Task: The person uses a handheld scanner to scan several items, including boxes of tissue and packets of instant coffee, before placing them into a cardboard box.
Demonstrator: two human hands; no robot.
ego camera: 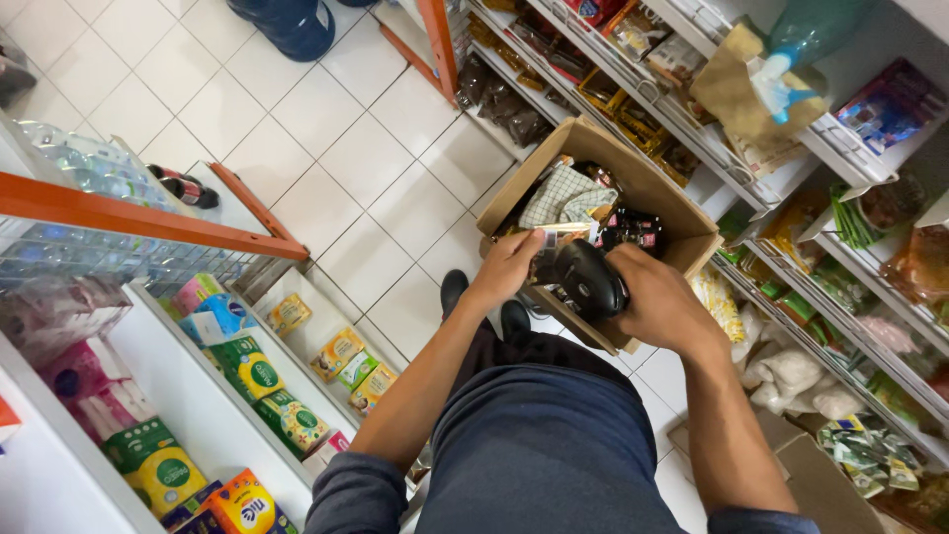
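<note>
Mid-step: handling a black scanner (590, 280) over the near edge of the open cardboard box (652, 188) on the floor. Right hand (664, 307) clamped around its body; left hand (506, 265) pinching its left end. Long axis roughly left-far to right-near, head end unclear. Next move likely needs a firm two-handed hold, clear of the box flap.

Glossy black rounded device (591, 280); brown cardboard box (647, 188), white-and-green checked cloth (565, 195) contained; white square floor tiles (326, 148), dark-grouted; orange shelf rail (138, 218); green-and-yellow packets (259, 374) are shelved.
</note>
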